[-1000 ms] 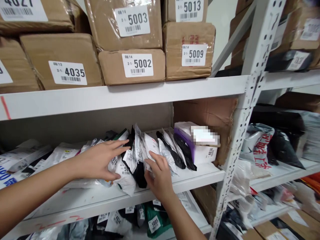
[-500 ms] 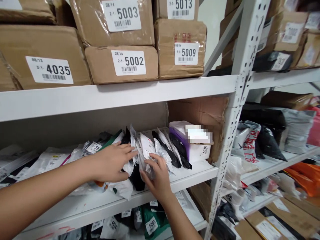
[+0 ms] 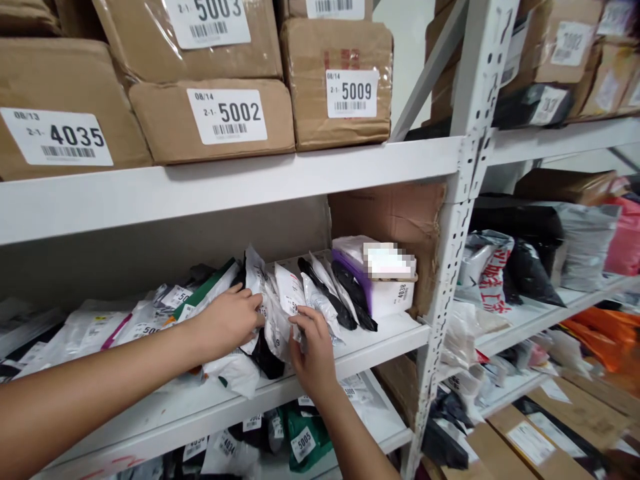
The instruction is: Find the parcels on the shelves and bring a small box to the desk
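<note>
A row of small white and black mailer bags (image 3: 280,300) stands on edge on the middle shelf (image 3: 380,343). My left hand (image 3: 227,321) is curled into the row, its fingers between the bags and pressing those on the left aside. My right hand (image 3: 313,350) pinches the lower edge of a white labelled bag (image 3: 293,297) just to the right. A white and purple box (image 3: 383,277) numbered 4038 lies at the right end of the row.
Brown cartons numbered 4035 (image 3: 60,107), 5002 (image 3: 213,120) and 5009 (image 3: 340,83) fill the upper shelf. A perforated white upright (image 3: 457,200) divides the racks. More bags lie on the shelf below (image 3: 305,440) and in the right-hand rack (image 3: 530,267).
My left hand went from lying flat on the bags to curling its fingers into the row, sliding right. My right hand rose slightly and closed on a white bag. The view drifted down and right.
</note>
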Demonstrator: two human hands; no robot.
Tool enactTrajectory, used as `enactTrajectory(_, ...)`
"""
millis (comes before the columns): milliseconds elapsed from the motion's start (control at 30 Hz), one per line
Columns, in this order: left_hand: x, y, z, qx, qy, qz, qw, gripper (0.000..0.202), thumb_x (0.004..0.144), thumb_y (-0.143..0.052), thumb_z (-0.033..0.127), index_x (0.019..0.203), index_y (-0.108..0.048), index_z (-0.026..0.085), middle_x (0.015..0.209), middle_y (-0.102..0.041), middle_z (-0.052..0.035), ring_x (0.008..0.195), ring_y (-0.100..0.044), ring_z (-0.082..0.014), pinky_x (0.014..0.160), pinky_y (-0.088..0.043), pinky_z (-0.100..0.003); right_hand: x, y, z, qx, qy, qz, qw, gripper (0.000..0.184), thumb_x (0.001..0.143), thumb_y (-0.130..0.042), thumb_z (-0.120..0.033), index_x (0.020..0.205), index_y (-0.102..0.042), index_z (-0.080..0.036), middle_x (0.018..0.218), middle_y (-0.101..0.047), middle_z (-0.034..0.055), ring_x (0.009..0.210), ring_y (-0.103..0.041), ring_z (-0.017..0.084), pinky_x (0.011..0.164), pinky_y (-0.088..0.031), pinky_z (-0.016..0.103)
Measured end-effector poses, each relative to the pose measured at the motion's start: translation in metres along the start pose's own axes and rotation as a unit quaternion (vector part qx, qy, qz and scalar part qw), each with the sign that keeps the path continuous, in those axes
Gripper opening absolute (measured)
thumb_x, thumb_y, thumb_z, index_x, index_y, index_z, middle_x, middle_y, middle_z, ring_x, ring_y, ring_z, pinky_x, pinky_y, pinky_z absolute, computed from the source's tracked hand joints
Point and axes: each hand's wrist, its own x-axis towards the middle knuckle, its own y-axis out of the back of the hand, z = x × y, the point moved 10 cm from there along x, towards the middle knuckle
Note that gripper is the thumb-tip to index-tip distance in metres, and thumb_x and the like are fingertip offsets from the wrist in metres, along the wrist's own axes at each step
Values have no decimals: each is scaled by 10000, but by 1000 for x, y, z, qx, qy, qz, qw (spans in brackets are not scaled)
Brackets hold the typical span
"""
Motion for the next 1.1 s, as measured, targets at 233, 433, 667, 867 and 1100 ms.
enactTrajectory(233, -3, -5, 20, -80, -92, 25, 992, 276, 786, -484, 26, 890, -641, 228, 932, -666, -43, 953, -612, -232, 1015, -348, -494, -2, 7, 2, 2, -12, 32, 999, 405, 760, -456, -30, 1106, -534, -226, 1060, -557, 96, 989, -569, 222, 827, -521, 416)
enactTrajectory(433, 1, -1, 1, -87, 38, 5, 995, 228, 850, -487, 238, 1042, -556, 136, 851, -663, -107, 826, -628, -267, 764, -491, -393, -6, 5, -8, 12, 30, -1, 999, 160, 780, -590, -126, 913, -567, -211, 783, -645, 31, 707, -587, 185, 611, -505, 321)
enactTrajectory(667, 7, -4, 11, -37, -1, 6, 999, 264, 829, -441, 123, 953, -662, 196, 940, -611, -91, 887, -604, -259, 814, -469, -397, -20, 2, -30, 26, 145, -28, 989, 179, 802, -650, -123, 954, -598, -203, 856, -726, 72, 752, -673, 175, 644, -573, 319)
enactTrajectory(867, 13, 5, 10, -38, -10, 30, 999, 200, 793, -516, 159, 870, -698, 190, 944, -598, -97, 909, -592, -251, 830, -460, -373, -31, 2, -29, 20, 144, -37, 989, 84, 816, -625, -113, 855, -620, -187, 880, -734, 92, 756, -703, 172, 641, -598, 276)
enactTrajectory(1100, 13, -3, 22, -51, -47, -21, 997, 173, 789, -584, 165, 911, -696, 216, 940, -668, -72, 959, -615, -270, 832, -464, -382, -21, 26, -7, 54, -2, 69, 996, 125, 819, -592, -131, 918, -596, -206, 769, -678, 21, 670, -648, 147, 614, -553, 267)
